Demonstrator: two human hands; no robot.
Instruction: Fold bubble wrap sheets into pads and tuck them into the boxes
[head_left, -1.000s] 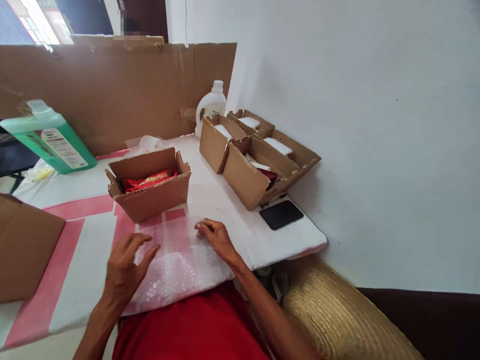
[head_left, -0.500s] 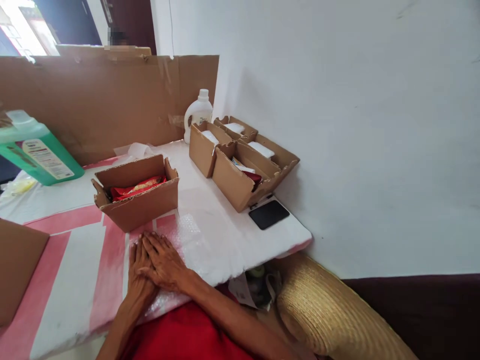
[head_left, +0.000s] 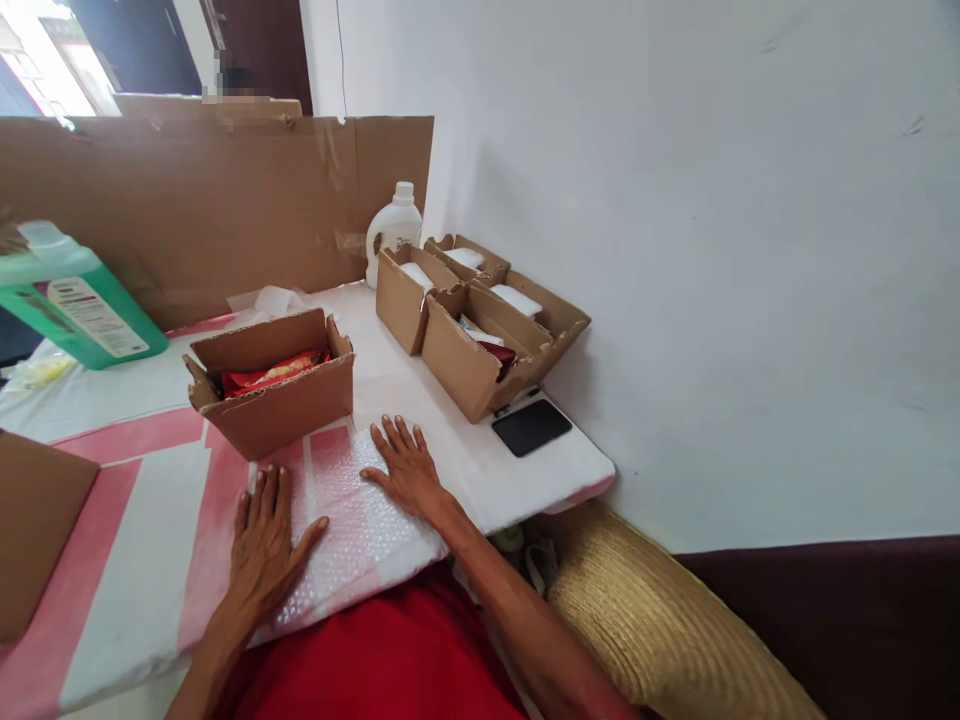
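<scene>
A sheet of clear bubble wrap (head_left: pixel 349 525) lies flat on the pink and white table (head_left: pixel 142 520) right in front of me. My left hand (head_left: pixel 264 545) rests open on its left part, fingers spread and palm down. My right hand (head_left: pixel 403 468) lies open on its right part, fingers stretched toward the far side. Just beyond the sheet stands an open cardboard box (head_left: pixel 271 385) with red packets (head_left: pixel 270 375) inside.
Several more open cardboard boxes (head_left: pixel 480 340) sit at the right by the wall, a black phone (head_left: pixel 531 427) in front of them. A white jug (head_left: pixel 391 230) and a green bottle (head_left: pixel 71 300) stand before a cardboard screen (head_left: pixel 210 200). A straw hat (head_left: pixel 660 630) lies below.
Half a second ago both hands lay stacked together on the wrap's left part. They have since slid apart, left hand to the left edge and right hand to the right, flattening the sheet.
</scene>
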